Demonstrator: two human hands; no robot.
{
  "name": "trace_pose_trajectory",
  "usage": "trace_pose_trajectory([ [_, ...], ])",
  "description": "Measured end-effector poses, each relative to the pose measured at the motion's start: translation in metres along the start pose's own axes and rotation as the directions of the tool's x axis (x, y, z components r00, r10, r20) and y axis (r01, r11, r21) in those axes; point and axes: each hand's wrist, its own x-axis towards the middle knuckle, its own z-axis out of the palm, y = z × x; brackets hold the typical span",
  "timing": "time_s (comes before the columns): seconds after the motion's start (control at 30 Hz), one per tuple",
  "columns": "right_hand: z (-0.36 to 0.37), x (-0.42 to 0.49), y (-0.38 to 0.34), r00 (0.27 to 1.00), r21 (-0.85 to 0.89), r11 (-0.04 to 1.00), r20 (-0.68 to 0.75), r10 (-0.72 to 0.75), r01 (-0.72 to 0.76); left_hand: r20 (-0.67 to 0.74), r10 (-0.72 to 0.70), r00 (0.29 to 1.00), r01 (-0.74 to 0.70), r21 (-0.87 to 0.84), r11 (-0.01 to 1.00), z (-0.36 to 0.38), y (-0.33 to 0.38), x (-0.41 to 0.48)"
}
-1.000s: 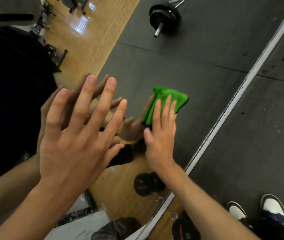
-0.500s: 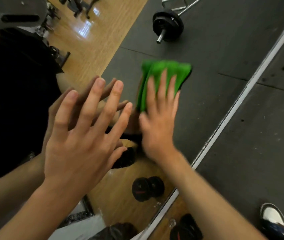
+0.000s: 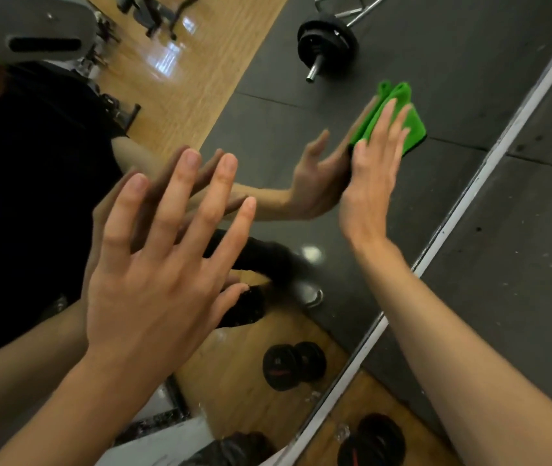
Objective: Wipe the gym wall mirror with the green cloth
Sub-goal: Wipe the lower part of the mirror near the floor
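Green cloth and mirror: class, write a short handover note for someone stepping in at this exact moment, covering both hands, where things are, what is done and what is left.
Right hand: flat and open, fingers together, pressing the folded green cloth against the mirror, near the mirror's white edge strip.
Left hand: open, fingers spread, at the glass, holding nothing; whether it touches cannot be told.
Done: wiping is under way; how much glass is already clean cannot be judged from this view.
Left: carry on wiping the rest of the glass, including the lower part where the dumbbell is reflected.
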Motion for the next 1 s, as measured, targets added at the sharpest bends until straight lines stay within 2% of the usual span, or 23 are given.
trace_pose_trajectory([
  [0.07,0.009,-0.041,0.000,0.997,-0.053,0.998,0.057,-0.041,0.044,0.004,-0.002,1.000,0.002,0.016,1.000,-0.002,0.000,0.001],
  [0.17,0.016,-0.137,0.036,0.951,-0.089,0.975,0.253,-0.176,0.204,0.007,0.010,1.000,-0.010,0.079,0.997,-0.004,0.001,0.001],
  [0.23,0.013,-0.189,0.064,0.924,-0.108,0.974,0.352,-0.149,0.198,0.002,0.015,1.000,-0.015,0.089,0.996,-0.005,0.001,0.000],
  [0.3,0.013,-0.195,0.076,0.941,-0.048,0.998,0.336,-0.032,0.051,0.005,0.004,1.000,-0.005,0.077,0.997,-0.005,0.001,0.001],
  [0.37,0.017,-0.153,0.073,0.961,0.054,0.981,0.218,0.170,-0.186,0.014,0.006,1.000,-0.007,0.072,0.997,-0.005,0.001,0.003],
  [0.43,0.015,-0.083,0.060,0.911,0.197,0.890,0.098,0.400,-0.412,0.018,0.013,1.000,-0.015,0.077,0.997,-0.005,0.001,0.004],
  [0.5,0.005,-0.019,0.045,0.866,0.319,0.815,0.040,0.498,-0.484,0.015,0.003,1.000,-0.004,0.084,0.996,-0.006,0.001,0.003],
  [0.57,0.000,0.001,0.032,0.915,0.286,0.872,0.044,0.401,-0.396,0.015,0.004,1.000,-0.006,0.091,0.996,-0.006,0.001,0.002],
  [0.67,0.005,-0.045,0.016,0.986,0.121,0.981,0.090,0.139,-0.150,0.006,0.007,1.000,-0.007,0.087,0.996,-0.006,0.000,0.002],
  [0.73,0.009,-0.109,0.025,0.978,0.043,0.999,0.211,-0.006,-0.003,0.006,-0.002,1.000,0.001,0.082,0.997,-0.005,0.000,0.002],
  [0.77,0.010,-0.144,0.036,0.956,0.014,0.999,0.291,-0.034,0.031,0.008,0.000,1.000,-0.001,0.076,0.997,-0.004,0.000,0.002],
  [0.83,0.006,-0.200,0.053,0.912,-0.030,0.999,0.407,0.051,-0.043,0.008,0.002,1.000,-0.003,0.064,0.998,-0.003,0.000,0.002],
  [0.9,0.004,-0.212,0.060,0.885,-0.010,0.980,0.429,0.182,-0.197,-0.001,-0.005,1.000,0.005,0.060,0.998,-0.002,0.000,0.002],
  [0.93,0.006,-0.198,0.059,0.884,0.023,0.964,0.405,0.232,-0.263,-0.004,-0.006,1.000,0.006,0.062,0.998,-0.002,0.000,0.002],
  [1.0,0.011,-0.142,0.047,0.921,0.086,0.946,0.270,0.281,-0.314,-0.003,-0.001,1.000,0.001,0.067,0.998,-0.003,-0.001,0.003],
])
